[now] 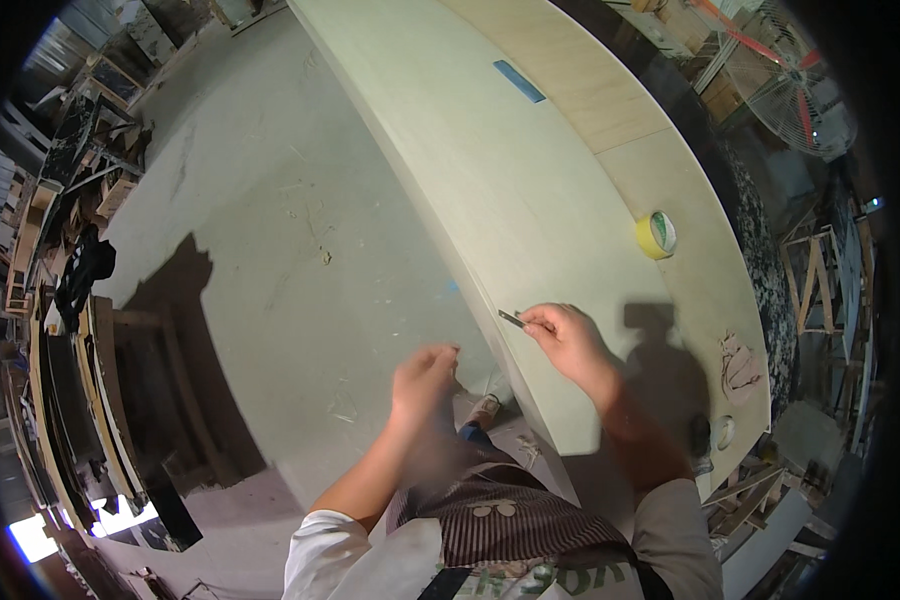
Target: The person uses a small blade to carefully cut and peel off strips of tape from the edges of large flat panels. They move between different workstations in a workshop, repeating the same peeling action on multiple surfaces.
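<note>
Two hands are at work on the near edge of one large pale panel (530, 190) lying across the counter. My left hand (422, 378), blurred in this view, hangs just off the panel's edge with its fingers curled; whether that grip is clenched on anything I cannot tell. To its right, my right hand (570, 340) rests on the panel, its grip pinched on a small thin blade (511, 318), a dark sliver that points left toward the edge and lies right at the rim.

How far along I am is hard to judge. The edge beside the blade looks clean, the broad face of the panel looks bare and unmarked, and no offcuts show on it; I take the edge work here to be in hand and not finished, since the blade is at the rim.

As for labels and tapes, going left to right: a small blue rectangular strip (519, 81) lies flat on the far part of the panel, slanted. Farther right, a yellow roll of tape (656, 235) stands on the panel's right side, well apart from my right hand. Near the right end a crumpled pinkish rag (739, 367) lies on the surface, and a small round white object (725, 431) sits nearer, by the corner. Beyond the far right, a big cage fan with red blades (795, 85) stands.
</note>
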Available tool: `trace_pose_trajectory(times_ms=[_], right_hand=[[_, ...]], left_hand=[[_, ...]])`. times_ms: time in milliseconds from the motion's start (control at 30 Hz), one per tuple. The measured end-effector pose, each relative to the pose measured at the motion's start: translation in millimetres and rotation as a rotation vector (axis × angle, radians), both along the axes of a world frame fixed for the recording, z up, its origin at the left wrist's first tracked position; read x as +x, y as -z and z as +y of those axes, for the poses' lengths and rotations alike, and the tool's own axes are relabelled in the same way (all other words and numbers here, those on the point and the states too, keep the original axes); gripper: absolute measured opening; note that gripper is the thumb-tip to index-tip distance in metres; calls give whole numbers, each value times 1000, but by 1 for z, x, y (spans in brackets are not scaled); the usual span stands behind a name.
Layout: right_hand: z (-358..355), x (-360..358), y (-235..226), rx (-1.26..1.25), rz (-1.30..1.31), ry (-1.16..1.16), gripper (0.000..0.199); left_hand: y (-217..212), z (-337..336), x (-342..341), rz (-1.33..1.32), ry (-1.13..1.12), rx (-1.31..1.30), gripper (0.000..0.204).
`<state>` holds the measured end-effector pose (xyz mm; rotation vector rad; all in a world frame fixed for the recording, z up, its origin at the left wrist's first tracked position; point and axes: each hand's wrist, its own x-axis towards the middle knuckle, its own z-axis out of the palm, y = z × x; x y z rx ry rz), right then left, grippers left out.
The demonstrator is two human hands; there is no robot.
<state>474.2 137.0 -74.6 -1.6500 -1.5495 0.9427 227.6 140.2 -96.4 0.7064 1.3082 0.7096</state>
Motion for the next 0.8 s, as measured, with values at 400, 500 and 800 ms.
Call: trace_pose_trajectory(times_ms=[400,500,800], right_hand=[[131,-7,42,217,-377,-246,7],[144,-13,44,274,-390,-199,9],[159,-25,47,281,-415,-206,9]], left_hand=[[71,114,54,225,40,337,21],[76,126,56,205,-10,357,20],[81,137,49,300,-41,370,19]])
